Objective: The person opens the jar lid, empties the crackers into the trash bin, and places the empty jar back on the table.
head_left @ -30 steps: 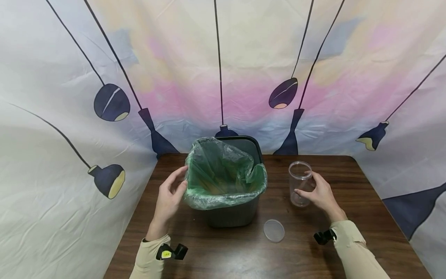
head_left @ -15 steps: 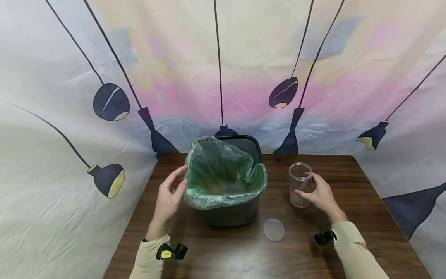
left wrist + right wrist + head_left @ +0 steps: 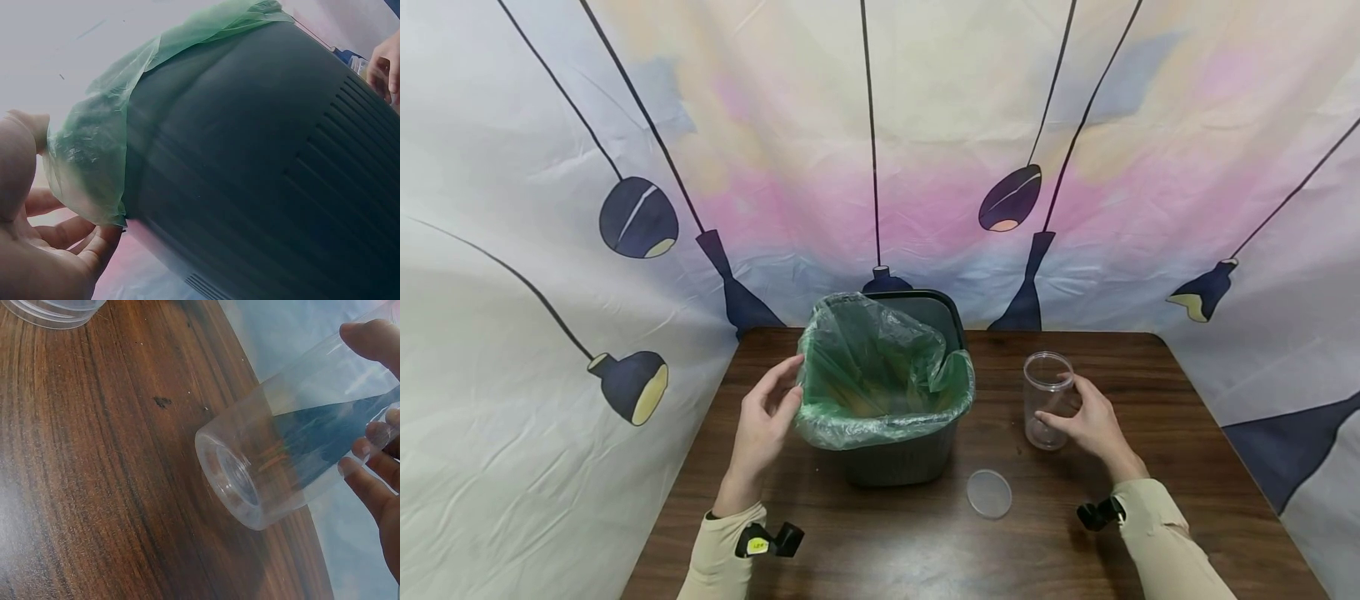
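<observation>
A dark grey trash can (image 3: pixel 895 462) stands on the table, lined with a translucent green trash bag (image 3: pixel 880 429) folded over its rim. My left hand (image 3: pixel 765 429) holds the bag at the can's left side; in the left wrist view its thumb and fingers lie on either side of the bag's overhang (image 3: pixel 94 156). My right hand (image 3: pixel 1093 421) grips a clear plastic jar (image 3: pixel 1040 400) from the right, thumb in front and fingers behind. The jar is upright, uncapped and looks empty. In the right wrist view its base (image 3: pixel 231 481) shows close over the wood.
A round clear lid (image 3: pixel 989 494) lies flat on the brown wooden table (image 3: pixel 887 550), between the trash can and my right wrist. Behind the table hangs a cloth backdrop (image 3: pixel 925 125) printed with lamps. Its folds come close to the table's back and side edges.
My right hand and the jar have shifted very slightly toward me and to the right. The left hand, trash can and lid look the same.
</observation>
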Demonstrator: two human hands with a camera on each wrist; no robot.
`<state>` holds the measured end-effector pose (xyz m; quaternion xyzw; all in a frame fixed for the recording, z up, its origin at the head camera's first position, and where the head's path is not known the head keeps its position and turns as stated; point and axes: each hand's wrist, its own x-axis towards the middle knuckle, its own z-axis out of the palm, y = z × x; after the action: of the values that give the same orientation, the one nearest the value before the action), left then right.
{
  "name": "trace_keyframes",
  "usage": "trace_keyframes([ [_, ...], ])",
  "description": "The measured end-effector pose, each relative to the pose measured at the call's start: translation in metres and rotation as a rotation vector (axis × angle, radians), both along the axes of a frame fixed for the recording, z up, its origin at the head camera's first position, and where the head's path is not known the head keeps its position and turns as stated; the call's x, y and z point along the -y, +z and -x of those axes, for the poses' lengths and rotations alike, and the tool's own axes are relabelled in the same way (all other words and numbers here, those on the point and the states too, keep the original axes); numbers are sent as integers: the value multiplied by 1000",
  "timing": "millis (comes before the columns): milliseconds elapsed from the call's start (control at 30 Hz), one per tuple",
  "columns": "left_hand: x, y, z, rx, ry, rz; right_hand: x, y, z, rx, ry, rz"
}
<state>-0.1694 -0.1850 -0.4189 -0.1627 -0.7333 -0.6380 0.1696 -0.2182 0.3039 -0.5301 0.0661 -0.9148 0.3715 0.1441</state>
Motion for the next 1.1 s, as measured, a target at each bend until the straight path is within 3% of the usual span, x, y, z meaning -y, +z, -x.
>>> trace_keyframes([
  [1100,1,-2,1,-1,-2,-1,1,-8,-6,10,-29,0],
])
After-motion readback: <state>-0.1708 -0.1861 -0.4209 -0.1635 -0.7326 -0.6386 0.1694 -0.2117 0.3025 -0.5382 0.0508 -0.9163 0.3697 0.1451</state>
